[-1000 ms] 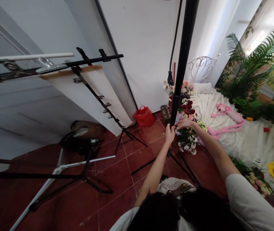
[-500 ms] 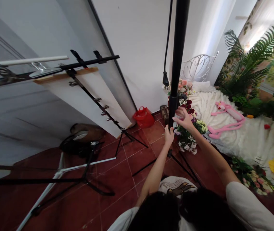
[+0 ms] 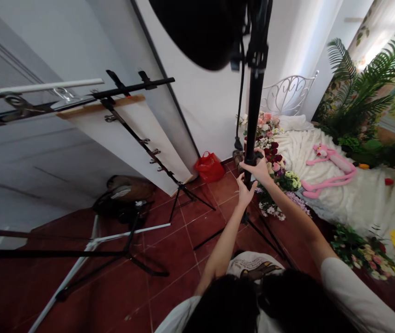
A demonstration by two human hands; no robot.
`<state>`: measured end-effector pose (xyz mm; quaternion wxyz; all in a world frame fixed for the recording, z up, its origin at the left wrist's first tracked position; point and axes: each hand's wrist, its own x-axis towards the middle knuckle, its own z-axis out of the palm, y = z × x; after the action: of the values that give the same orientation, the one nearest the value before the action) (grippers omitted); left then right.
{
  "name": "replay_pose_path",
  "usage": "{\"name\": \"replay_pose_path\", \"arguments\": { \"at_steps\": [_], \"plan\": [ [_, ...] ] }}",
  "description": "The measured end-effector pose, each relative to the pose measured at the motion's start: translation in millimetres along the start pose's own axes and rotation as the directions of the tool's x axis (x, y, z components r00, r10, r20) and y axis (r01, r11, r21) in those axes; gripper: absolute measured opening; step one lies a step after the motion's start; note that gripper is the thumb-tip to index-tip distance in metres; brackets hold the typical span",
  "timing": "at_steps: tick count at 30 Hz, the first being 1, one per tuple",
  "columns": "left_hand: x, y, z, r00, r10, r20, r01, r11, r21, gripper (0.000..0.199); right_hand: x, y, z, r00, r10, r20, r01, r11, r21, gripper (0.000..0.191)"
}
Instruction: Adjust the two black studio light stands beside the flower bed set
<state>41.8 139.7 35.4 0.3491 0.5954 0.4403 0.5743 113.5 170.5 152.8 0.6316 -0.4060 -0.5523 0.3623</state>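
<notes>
A black light stand (image 3: 253, 106) rises in front of me, with a dark lamp head (image 3: 200, 32) at the top. A power cable (image 3: 241, 92) hangs beside its pole, the plug at the lower end. My right hand (image 3: 260, 170) is closed around the pole's collar, thumb across the front and fingers by the knob. Just below it, my left hand (image 3: 246, 194) curls loosely about the pole, its thumb and index finger on either side. The stand's spread legs (image 3: 264, 238) rest on the floor, partly behind my forearms.
To the left, a clipped white backdrop sheet (image 3: 148, 138) hangs on a black stand. A white-legged stand (image 3: 75, 268) and a red bag (image 3: 209, 167) are on the tiles. Flowers (image 3: 273, 152) border the bed (image 3: 367, 203) on the right, where a pink plush toy (image 3: 336, 162) lies.
The upper pole has slid down, bringing the lamp head into view and lowering the cable. My right hand has closed on the collar; my left hand's grip has loosened.
</notes>
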Motion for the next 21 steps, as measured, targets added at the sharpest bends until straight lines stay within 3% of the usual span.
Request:
{"name": "replay_pose_path", "arguments": {
  "at_steps": [4, 7, 9, 12, 16, 19, 21],
  "plan": [
    [-1, -6, -1.5, 0.995, -0.05, 0.083, 0.052, 0.998, -0.021, 0.06, -28, 40, -1, 0.997, 0.063, -0.047, -0.066, 0.995, -0.068, 0.065],
    [-1, -7, -3.0, 0.994, -0.067, 0.089, 0.067, 0.998, 0.006, 0.056, -31, 55, -9, 0.997, 0.078, -0.003, -0.078, 0.994, -0.073, 0.063],
    [-1, -6, -3.8, 0.994, -0.072, 0.077, 0.07, 0.997, 0.033, 0.053, -29, 59, -25, 0.988, 0.113, 0.101, -0.107, 0.992, -0.065, 0.061],
    [-2, -3, -4.6, 0.993, -0.081, 0.084, 0.077, 0.996, 0.054, 0.048, -29, 67, -60, 0.938, 0.258, 0.231, -0.242, 0.966, -0.093, 0.064],
    [0, -2, -6.5, 0.989, -0.096, 0.109, 0.09, 0.995, 0.052, 0.044, -44, 80, -92, 0.873, 0.426, 0.239, -0.428, 0.903, -0.048, 0.058],
    [2, -2, -8.7, 0.986, -0.097, 0.133, 0.09, 0.994, 0.058, 0.042, -55, 85, -91, 0.846, 0.484, 0.225, -0.494, 0.869, -0.013, 0.046],
    [2, -2, -10.2, 0.985, -0.095, 0.146, 0.087, 0.994, 0.063, 0.041, -59, 88, -85, 0.859, 0.47, 0.204, -0.483, 0.875, 0.017, 0.044]
  ]
}}
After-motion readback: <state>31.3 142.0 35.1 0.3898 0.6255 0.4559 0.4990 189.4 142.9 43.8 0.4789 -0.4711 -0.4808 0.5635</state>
